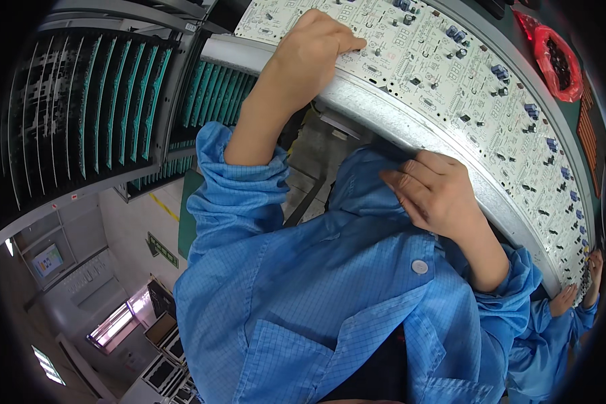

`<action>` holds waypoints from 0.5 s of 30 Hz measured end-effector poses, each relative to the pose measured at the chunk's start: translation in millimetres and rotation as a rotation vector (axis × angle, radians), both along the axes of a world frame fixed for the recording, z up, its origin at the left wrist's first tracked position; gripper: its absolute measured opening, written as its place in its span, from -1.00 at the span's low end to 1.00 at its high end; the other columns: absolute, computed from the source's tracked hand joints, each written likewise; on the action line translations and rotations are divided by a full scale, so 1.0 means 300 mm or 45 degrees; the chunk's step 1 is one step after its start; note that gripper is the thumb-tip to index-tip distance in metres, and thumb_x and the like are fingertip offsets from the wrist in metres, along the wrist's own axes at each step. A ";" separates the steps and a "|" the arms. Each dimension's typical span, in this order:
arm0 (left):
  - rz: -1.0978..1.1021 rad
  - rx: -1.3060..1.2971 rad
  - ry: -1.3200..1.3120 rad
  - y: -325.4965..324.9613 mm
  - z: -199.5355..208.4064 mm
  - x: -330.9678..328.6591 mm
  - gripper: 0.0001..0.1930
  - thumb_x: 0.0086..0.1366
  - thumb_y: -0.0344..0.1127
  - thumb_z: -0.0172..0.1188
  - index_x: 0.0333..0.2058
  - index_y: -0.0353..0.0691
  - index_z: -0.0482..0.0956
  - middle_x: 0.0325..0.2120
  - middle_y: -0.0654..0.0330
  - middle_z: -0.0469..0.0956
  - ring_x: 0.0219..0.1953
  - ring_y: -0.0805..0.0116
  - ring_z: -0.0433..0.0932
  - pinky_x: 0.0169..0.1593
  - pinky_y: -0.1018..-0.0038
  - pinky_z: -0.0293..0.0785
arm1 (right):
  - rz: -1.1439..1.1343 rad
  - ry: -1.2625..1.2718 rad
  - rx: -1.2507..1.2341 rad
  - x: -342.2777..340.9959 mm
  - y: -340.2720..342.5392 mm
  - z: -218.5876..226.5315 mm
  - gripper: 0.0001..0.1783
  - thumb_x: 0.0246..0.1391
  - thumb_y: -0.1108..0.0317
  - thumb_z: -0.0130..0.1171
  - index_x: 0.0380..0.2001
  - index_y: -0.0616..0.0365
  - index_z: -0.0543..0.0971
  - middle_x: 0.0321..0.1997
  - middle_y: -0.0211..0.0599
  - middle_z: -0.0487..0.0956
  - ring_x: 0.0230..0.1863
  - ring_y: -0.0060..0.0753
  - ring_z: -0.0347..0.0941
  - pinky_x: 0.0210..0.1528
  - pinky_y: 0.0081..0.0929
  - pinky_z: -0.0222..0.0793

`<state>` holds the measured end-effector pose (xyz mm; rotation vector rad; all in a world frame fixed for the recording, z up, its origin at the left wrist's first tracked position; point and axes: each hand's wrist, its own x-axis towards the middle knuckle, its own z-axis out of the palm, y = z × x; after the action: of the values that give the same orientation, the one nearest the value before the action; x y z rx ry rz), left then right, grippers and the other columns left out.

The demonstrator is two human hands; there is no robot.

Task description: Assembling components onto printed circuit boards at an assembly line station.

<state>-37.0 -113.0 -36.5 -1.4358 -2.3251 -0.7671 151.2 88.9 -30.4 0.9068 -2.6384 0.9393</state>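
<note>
White printed circuit boards (pixel 427 74) lie in a long row on the metal rail line, studded with black capacitors, blue parts and small pins. My left hand (pixel 310 57) rests over the near edge of the boards at the left, fingers bent and pressed together. Its fingertips reach down to the board surface beside a small component; whatever they pinch is too small to make out. In front of my blue jacket, close to the silver rail (pixel 411 128), my right hand (pixel 441 192) hovers with curled fingers and the thumb drawn in. Anything inside it is hidden.
Black racks (pixel 81 101) holding upright green-edged boards stand at the left. Past the line's far side sit a red bag (pixel 559 64) of dark small parts and a brown strip stack (pixel 588 135). At the far right, a co-worker's hands (pixel 564 299) reach over the boards.
</note>
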 end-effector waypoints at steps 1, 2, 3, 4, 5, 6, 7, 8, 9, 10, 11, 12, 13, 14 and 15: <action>-0.003 0.004 0.002 -0.006 -0.002 0.004 -0.74 0.13 -0.63 0.12 -0.25 -0.23 0.69 -0.31 0.13 0.62 -0.17 0.17 0.55 -0.07 0.36 0.50 | 0.003 -0.008 -0.007 0.001 -0.002 -0.002 -0.74 -0.20 0.43 0.25 -0.32 0.14 0.66 -0.48 -0.36 0.48 -0.45 -0.36 0.40 -0.48 -0.43 0.36; -0.005 0.014 0.007 -0.010 -0.001 0.015 -0.74 0.08 -0.62 0.12 -0.28 -0.24 0.69 -0.33 0.15 0.62 -0.18 0.16 0.53 -0.07 0.36 0.50 | 0.005 -0.017 -0.011 0.004 -0.003 -0.003 -0.74 -0.21 0.44 0.25 -0.32 0.14 0.66 -0.48 -0.36 0.48 -0.45 -0.36 0.40 -0.48 -0.42 0.37; -0.007 0.023 0.012 -0.014 0.000 0.025 -0.74 0.03 -0.61 0.13 -0.31 -0.25 0.69 -0.34 0.16 0.62 -0.19 0.15 0.52 -0.07 0.36 0.49 | 0.007 -0.025 -0.016 0.006 -0.002 -0.003 -0.73 -0.21 0.44 0.25 -0.32 0.14 0.65 -0.48 -0.36 0.49 -0.45 -0.36 0.40 -0.47 -0.42 0.37; -0.008 0.033 0.017 -0.014 -0.001 0.031 -0.75 -0.01 -0.60 0.14 -0.33 -0.27 0.68 -0.35 0.17 0.61 -0.20 0.14 0.50 -0.07 0.35 0.49 | 0.003 -0.023 -0.009 0.006 -0.001 -0.003 -0.73 -0.21 0.44 0.25 -0.32 0.14 0.65 -0.48 -0.36 0.49 -0.45 -0.36 0.40 -0.47 -0.42 0.37; -0.011 0.040 0.019 -0.010 -0.005 0.029 -0.75 -0.01 -0.60 0.14 -0.33 -0.27 0.68 -0.35 0.17 0.61 -0.20 0.14 0.50 -0.07 0.35 0.49 | 0.006 -0.021 -0.009 0.005 0.001 -0.002 -0.73 -0.21 0.45 0.26 -0.32 0.14 0.65 -0.48 -0.36 0.49 -0.45 -0.36 0.40 -0.47 -0.42 0.37; -0.018 0.052 0.006 -0.005 -0.010 0.023 -0.75 0.00 -0.60 0.15 -0.31 -0.26 0.68 -0.35 0.17 0.61 -0.20 0.14 0.50 -0.08 0.35 0.49 | 0.009 -0.018 -0.009 0.004 0.004 -0.001 -0.73 -0.22 0.45 0.26 -0.31 0.14 0.65 -0.48 -0.36 0.48 -0.46 -0.35 0.40 -0.47 -0.42 0.38; -0.019 0.059 -0.003 -0.008 -0.011 0.018 -0.74 0.01 -0.59 0.16 -0.30 -0.26 0.68 -0.35 0.16 0.61 -0.19 0.14 0.50 -0.08 0.35 0.49 | 0.018 -0.012 -0.013 0.002 0.003 -0.002 -0.72 -0.22 0.46 0.26 -0.31 0.14 0.65 -0.48 -0.37 0.48 -0.46 -0.35 0.40 -0.47 -0.42 0.38; -0.020 0.067 -0.011 -0.010 -0.011 0.016 -0.74 0.02 -0.58 0.17 -0.28 -0.26 0.67 -0.35 0.16 0.61 -0.19 0.14 0.50 -0.08 0.34 0.49 | 0.021 -0.005 -0.010 0.002 0.003 -0.001 -0.72 -0.22 0.46 0.26 -0.31 0.14 0.65 -0.48 -0.37 0.48 -0.46 -0.35 0.40 -0.47 -0.42 0.38; -0.017 0.071 -0.004 -0.008 -0.010 0.017 -0.74 0.02 -0.58 0.17 -0.28 -0.26 0.67 -0.35 0.16 0.61 -0.19 0.14 0.50 -0.08 0.34 0.49 | 0.019 -0.011 -0.013 0.003 0.005 0.001 -0.72 -0.23 0.46 0.26 -0.31 0.14 0.65 -0.48 -0.37 0.49 -0.46 -0.35 0.40 -0.47 -0.42 0.38; -0.004 0.093 -0.049 -0.003 -0.009 0.021 -0.74 0.03 -0.58 0.17 -0.26 -0.25 0.66 -0.34 0.16 0.61 -0.19 0.14 0.50 -0.08 0.34 0.49 | 0.017 -0.016 -0.017 0.005 0.007 0.003 -0.71 -0.24 0.47 0.27 -0.31 0.14 0.65 -0.48 -0.37 0.49 -0.47 -0.35 0.40 -0.47 -0.42 0.38; 0.009 0.116 -0.094 0.002 -0.007 0.024 -0.73 0.04 -0.59 0.17 -0.24 -0.24 0.66 -0.34 0.16 0.61 -0.18 0.13 0.50 -0.09 0.34 0.48 | 0.015 -0.021 -0.020 0.006 0.007 0.004 -0.71 -0.25 0.47 0.27 -0.31 0.14 0.65 -0.48 -0.37 0.49 -0.47 -0.35 0.40 -0.47 -0.43 0.38; 0.027 0.141 -0.139 0.002 -0.004 0.028 -0.73 0.06 -0.59 0.17 -0.23 -0.24 0.65 -0.33 0.16 0.61 -0.18 0.13 0.50 -0.09 0.33 0.48 | 0.025 -0.013 -0.013 0.006 0.007 0.006 -0.71 -0.25 0.47 0.27 -0.31 0.14 0.65 -0.48 -0.37 0.49 -0.47 -0.35 0.40 -0.47 -0.43 0.38; 0.038 0.148 -0.130 -0.005 0.002 0.034 -0.73 0.06 -0.59 0.17 -0.23 -0.24 0.65 -0.33 0.16 0.61 -0.18 0.13 0.50 -0.09 0.33 0.48 | 0.028 -0.017 -0.008 0.005 0.006 0.007 -0.72 -0.24 0.48 0.27 -0.32 0.14 0.65 -0.48 -0.37 0.49 -0.47 -0.34 0.40 -0.48 -0.42 0.37; 0.071 0.156 -0.133 -0.016 0.009 0.043 -0.72 0.08 -0.60 0.16 -0.21 -0.23 0.64 -0.32 0.15 0.61 -0.18 0.12 0.50 -0.09 0.33 0.48 | 0.035 -0.022 -0.002 0.003 0.003 0.008 -0.73 -0.23 0.48 0.27 -0.32 0.14 0.65 -0.49 -0.37 0.49 -0.48 -0.34 0.40 -0.48 -0.42 0.37; 0.108 0.164 -0.136 -0.031 0.015 0.054 -0.72 0.09 -0.60 0.15 -0.20 -0.23 0.64 -0.30 0.14 0.61 -0.18 0.11 0.50 -0.09 0.32 0.47 | 0.046 -0.027 0.002 0.002 0.000 0.010 -0.73 -0.23 0.48 0.27 -0.32 0.15 0.64 -0.49 -0.36 0.48 -0.48 -0.33 0.39 -0.48 -0.42 0.36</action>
<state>-20.9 -122.2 -32.1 -1.2623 -2.3500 -0.9713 151.8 88.8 -27.5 0.9528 -2.6496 0.9603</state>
